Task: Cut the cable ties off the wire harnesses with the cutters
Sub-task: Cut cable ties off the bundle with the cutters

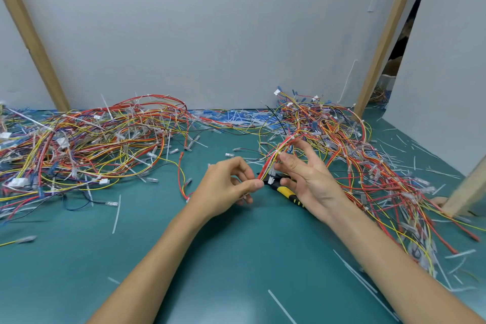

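Beside the yellow-handled cutters [285, 191] on the worktop [236, 258], the left hand [226, 187] is pinching a wire harness [273, 158] while the right hand [307, 173], fingers spread, is steadying it, apparently seeking the next cable tie.

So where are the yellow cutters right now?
In the head view, the cutters lie centre-right on the green table, under the right hand, beside the wire bundle.

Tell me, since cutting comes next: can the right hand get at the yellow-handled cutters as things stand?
Probably yes. The cutters lie on the mat directly under the right hand, whose fingers are spread open; only the red and yellow wire bundle pinched by the left hand crosses the tool's head.
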`<action>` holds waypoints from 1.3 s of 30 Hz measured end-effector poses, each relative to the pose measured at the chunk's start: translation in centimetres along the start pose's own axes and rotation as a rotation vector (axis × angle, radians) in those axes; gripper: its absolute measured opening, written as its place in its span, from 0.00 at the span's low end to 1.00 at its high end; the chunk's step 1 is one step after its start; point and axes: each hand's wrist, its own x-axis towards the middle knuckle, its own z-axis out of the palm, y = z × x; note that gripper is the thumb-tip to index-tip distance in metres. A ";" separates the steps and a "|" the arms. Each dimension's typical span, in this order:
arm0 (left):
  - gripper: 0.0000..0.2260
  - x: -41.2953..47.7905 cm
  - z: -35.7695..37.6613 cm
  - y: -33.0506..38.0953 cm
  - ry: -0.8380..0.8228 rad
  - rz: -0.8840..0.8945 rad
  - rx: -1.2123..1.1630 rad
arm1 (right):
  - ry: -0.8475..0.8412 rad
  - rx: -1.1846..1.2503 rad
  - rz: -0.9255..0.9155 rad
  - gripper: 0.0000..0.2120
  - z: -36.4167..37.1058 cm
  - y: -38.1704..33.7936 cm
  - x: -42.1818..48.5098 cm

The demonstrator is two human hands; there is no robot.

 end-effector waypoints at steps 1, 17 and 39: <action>0.12 0.0 0.1 0.0 -0.019 -0.002 -0.008 | 0.001 -0.007 -0.001 0.32 0.0 0.0 0.0; 0.08 0.3 -0.8 -1.2 -0.256 -0.181 -0.164 | 0.067 -0.063 -0.061 0.30 -2.0 -0.5 1.2; 0.10 0.6 -0.7 -1.2 -0.093 -0.272 0.050 | 0.174 -0.920 -0.560 0.28 -1.9 0.7 1.3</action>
